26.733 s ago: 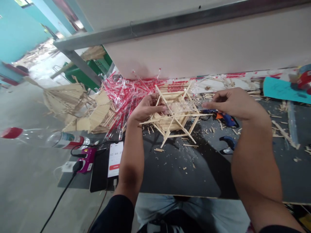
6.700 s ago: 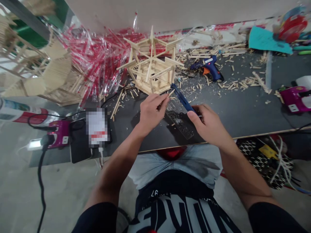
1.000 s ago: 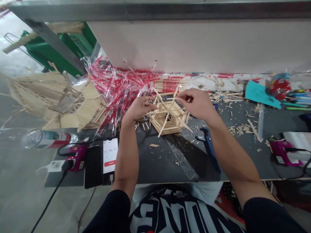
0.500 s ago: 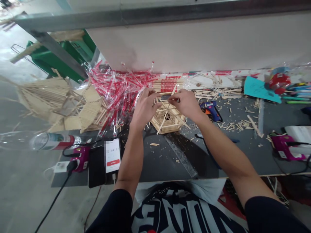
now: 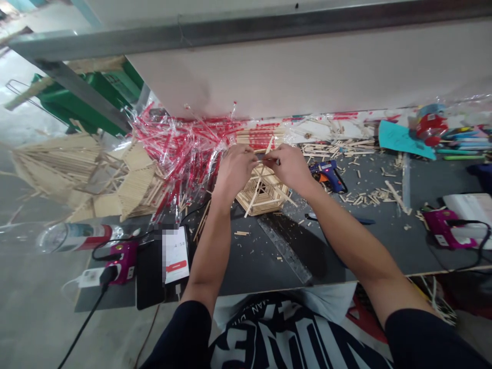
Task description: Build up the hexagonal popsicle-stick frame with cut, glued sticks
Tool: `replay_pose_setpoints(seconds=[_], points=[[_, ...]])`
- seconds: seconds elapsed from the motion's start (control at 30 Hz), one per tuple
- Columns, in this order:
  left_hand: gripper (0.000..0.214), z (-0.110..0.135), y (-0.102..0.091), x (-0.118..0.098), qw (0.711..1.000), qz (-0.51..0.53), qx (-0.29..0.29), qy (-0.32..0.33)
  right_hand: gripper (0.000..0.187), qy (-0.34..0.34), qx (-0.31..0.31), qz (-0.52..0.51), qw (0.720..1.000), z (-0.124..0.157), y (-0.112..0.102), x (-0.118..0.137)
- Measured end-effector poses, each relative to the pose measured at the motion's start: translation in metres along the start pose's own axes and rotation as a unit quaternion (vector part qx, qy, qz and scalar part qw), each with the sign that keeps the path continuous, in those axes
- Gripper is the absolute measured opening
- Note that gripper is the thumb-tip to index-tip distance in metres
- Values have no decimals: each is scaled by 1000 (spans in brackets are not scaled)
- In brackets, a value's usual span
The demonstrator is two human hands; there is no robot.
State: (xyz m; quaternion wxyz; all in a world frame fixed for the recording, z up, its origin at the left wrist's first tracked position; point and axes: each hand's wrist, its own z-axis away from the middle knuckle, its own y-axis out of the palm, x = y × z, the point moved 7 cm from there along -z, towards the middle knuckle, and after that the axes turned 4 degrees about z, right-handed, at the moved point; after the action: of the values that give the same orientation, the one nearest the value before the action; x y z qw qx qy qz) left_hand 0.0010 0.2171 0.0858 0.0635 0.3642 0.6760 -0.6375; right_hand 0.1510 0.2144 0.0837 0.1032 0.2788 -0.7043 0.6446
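Observation:
A hexagonal frame of stacked thin wooden sticks point(image 5: 265, 207) lies on the dark tabletop, with longer sticks crossing over its top. At its far edge, my left hand point(image 5: 237, 171) is closed, its fingertips pinching at a wooden stick point(image 5: 260, 151). My right hand point(image 5: 291, 168) is closed too, thumb and finger pinched at the same far side, close to the left fingertips. The fingers partly hide what lies between them. A blue glue gun point(image 5: 328, 174) rests just right of my right hand.
Red-and-clear plastic wrappers point(image 5: 180, 148) pile up behind on the left. Beside them is a larger wooden stick construction point(image 5: 103, 179). A phone point(image 5: 176, 253), a bottle point(image 5: 80, 236) and a purple power adapter point(image 5: 122, 261) sit front left. A clear ruler point(image 5: 286, 251) and stick offcuts point(image 5: 374, 197) lie around.
My left hand has closed its fingers and moved slightly right, nearer to my right fingertips. The whole view has shifted a little; the wooden frame stays in place on the table.

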Motion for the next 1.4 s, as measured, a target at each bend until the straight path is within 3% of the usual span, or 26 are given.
replay_pose_setpoints(seconds=[0.13, 0.33, 0.5, 0.8, 1.0, 1.4], points=[[18, 1, -2, 1, 1000, 8, -10, -14, 20, 2, -18, 16, 1000, 5, 1, 0], [19, -2, 0, 4, 1000, -2, -7, -19, 35, 33, -76, 20, 996, 16, -5, -6], [21, -3, 1, 1, 1000, -4, -15, -26, 28, 45, -64, 9, 997, 14, -4, -7], [21, -4, 7, -1, 997, 29, -14, -67, 30, 43, -43, 43, 997, 12, 0, -5], [22, 0, 4, -3, 999, 6, -15, -49, 20, 50, -51, 24, 997, 11, -2, -3], [13, -3, -1, 1, 999, 3, 5, -42, 16, 97, -69, 26, 993, 6, 3, -3]])
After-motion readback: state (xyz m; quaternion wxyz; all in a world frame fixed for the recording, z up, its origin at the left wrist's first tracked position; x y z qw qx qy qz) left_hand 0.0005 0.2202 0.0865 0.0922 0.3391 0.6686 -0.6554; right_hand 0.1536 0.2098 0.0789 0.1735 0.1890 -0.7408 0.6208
